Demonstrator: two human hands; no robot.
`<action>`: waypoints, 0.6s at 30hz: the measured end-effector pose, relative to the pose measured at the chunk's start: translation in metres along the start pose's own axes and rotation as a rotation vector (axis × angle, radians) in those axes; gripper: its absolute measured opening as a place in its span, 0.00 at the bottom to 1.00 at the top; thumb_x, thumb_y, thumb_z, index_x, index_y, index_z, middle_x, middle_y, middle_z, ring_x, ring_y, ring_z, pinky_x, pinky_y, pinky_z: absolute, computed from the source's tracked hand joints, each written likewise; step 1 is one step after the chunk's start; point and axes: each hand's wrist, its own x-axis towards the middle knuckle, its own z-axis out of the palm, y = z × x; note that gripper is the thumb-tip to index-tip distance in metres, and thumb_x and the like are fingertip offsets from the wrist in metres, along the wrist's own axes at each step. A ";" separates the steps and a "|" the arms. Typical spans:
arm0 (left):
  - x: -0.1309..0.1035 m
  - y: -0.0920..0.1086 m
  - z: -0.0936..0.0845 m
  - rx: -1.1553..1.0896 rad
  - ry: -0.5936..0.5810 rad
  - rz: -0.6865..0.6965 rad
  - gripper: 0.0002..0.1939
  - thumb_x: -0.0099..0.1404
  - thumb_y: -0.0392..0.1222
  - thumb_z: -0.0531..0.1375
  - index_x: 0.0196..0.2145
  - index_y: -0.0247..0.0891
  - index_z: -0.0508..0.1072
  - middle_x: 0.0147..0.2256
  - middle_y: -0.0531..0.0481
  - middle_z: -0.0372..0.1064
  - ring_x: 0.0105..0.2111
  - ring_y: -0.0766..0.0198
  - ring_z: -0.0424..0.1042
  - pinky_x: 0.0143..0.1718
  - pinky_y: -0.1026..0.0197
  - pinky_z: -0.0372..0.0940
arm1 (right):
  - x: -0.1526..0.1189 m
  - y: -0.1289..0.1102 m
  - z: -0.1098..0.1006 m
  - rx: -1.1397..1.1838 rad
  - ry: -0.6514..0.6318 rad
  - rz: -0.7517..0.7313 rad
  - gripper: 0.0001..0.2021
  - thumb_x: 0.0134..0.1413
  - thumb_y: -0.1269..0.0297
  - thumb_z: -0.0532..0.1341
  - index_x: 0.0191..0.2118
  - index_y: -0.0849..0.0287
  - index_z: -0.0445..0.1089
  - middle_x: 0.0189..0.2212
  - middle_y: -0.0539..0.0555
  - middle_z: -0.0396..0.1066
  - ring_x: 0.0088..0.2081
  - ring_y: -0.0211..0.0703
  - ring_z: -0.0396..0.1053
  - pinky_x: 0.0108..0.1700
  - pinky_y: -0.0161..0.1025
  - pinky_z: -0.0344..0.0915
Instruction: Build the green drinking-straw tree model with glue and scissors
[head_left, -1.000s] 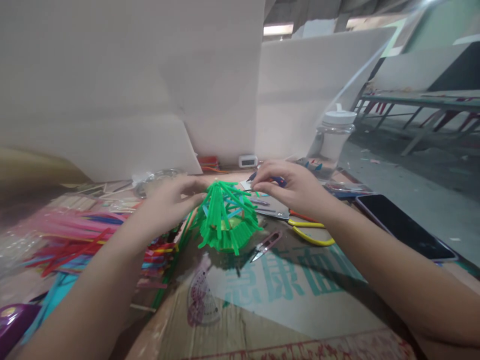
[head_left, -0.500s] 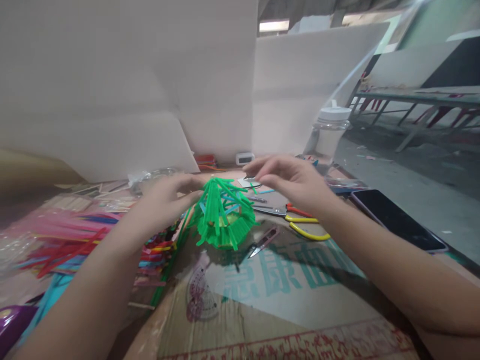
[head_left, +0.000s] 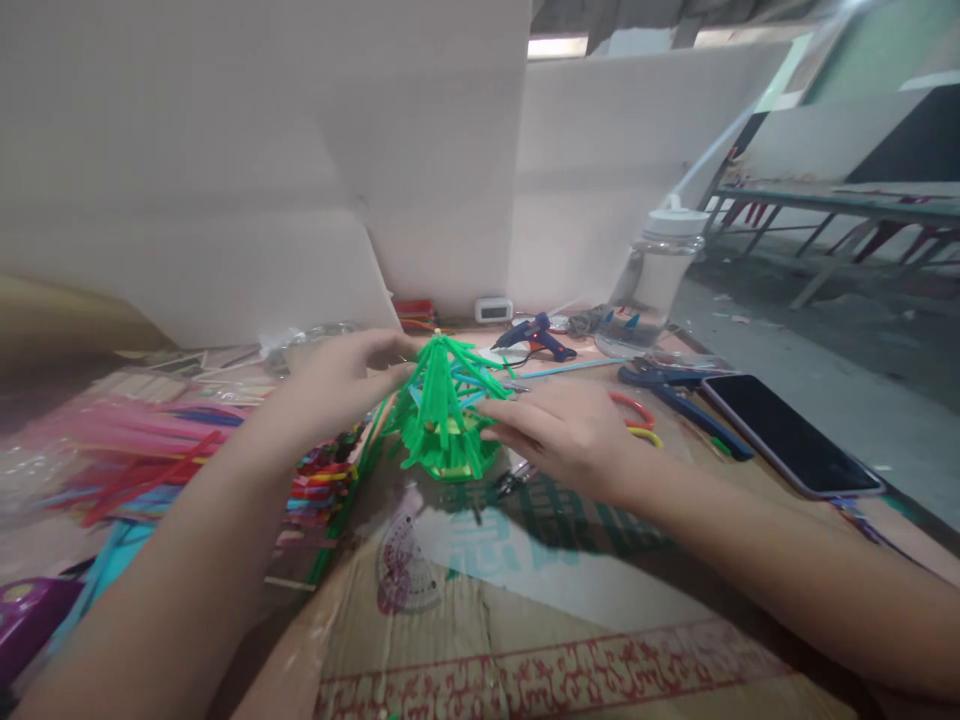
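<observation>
A green cone-shaped craft made of pipe cleaners (head_left: 439,400), with light blue strips inside, stands upright on the table. My left hand (head_left: 349,375) is at its upper left, thumb and fingers closed on its edge; the far fingertips are partly hidden. My right hand (head_left: 562,430) reaches in from the right, its fingers pressed together against the lower right side. Beneath that hand lies a small pair of snips (head_left: 516,478), half covered. The red and yellow handles of scissors (head_left: 637,412) show behind the hand.
Behind are a blue glue gun (head_left: 536,337), a small white digital clock (head_left: 493,310) and a water bottle (head_left: 649,275). Pliers (head_left: 686,400) and a phone (head_left: 793,435) lie at right. Bundles of coloured pipe cleaners (head_left: 157,440) fill the left; a protractor (head_left: 407,565) lies in front.
My right hand has come down and towards me from near the glue gun to the craft's right side, uncovering the glue gun and pliers. My left hand stays at the craft's upper left.
</observation>
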 end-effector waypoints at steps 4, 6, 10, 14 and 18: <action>0.000 0.000 -0.001 -0.019 0.002 -0.022 0.19 0.62 0.51 0.57 0.46 0.39 0.76 0.45 0.46 0.76 0.41 0.54 0.74 0.47 0.53 0.68 | 0.002 -0.003 0.006 -0.014 -0.030 -0.028 0.12 0.67 0.64 0.54 0.48 0.60 0.73 0.20 0.49 0.71 0.22 0.39 0.64 0.26 0.40 0.50; 0.000 -0.001 -0.001 -0.011 0.000 -0.008 0.19 0.63 0.52 0.57 0.45 0.39 0.76 0.45 0.47 0.76 0.41 0.55 0.74 0.47 0.53 0.68 | 0.003 -0.006 0.009 0.003 -0.058 0.019 0.13 0.67 0.63 0.54 0.47 0.60 0.74 0.19 0.49 0.70 0.21 0.39 0.63 0.25 0.39 0.48; -0.001 -0.003 -0.001 0.027 0.007 0.015 0.18 0.64 0.51 0.57 0.46 0.41 0.76 0.44 0.49 0.76 0.40 0.56 0.74 0.47 0.54 0.67 | 0.008 -0.012 0.007 0.171 -0.129 0.245 0.11 0.65 0.63 0.56 0.39 0.59 0.75 0.24 0.52 0.75 0.25 0.39 0.67 0.28 0.37 0.54; -0.002 -0.001 -0.001 0.038 0.015 -0.002 0.17 0.63 0.50 0.57 0.45 0.40 0.77 0.43 0.48 0.76 0.40 0.55 0.74 0.47 0.54 0.67 | 0.012 -0.008 -0.014 0.479 -0.226 0.368 0.06 0.63 0.66 0.58 0.34 0.58 0.70 0.32 0.53 0.74 0.34 0.40 0.69 0.37 0.37 0.62; -0.001 0.002 -0.002 0.053 0.011 -0.023 0.18 0.63 0.51 0.57 0.45 0.41 0.77 0.43 0.48 0.77 0.39 0.55 0.74 0.48 0.53 0.67 | 0.009 0.002 -0.040 0.888 -0.115 0.448 0.08 0.66 0.60 0.55 0.34 0.55 0.62 0.41 0.56 0.72 0.48 0.46 0.69 0.50 0.46 0.64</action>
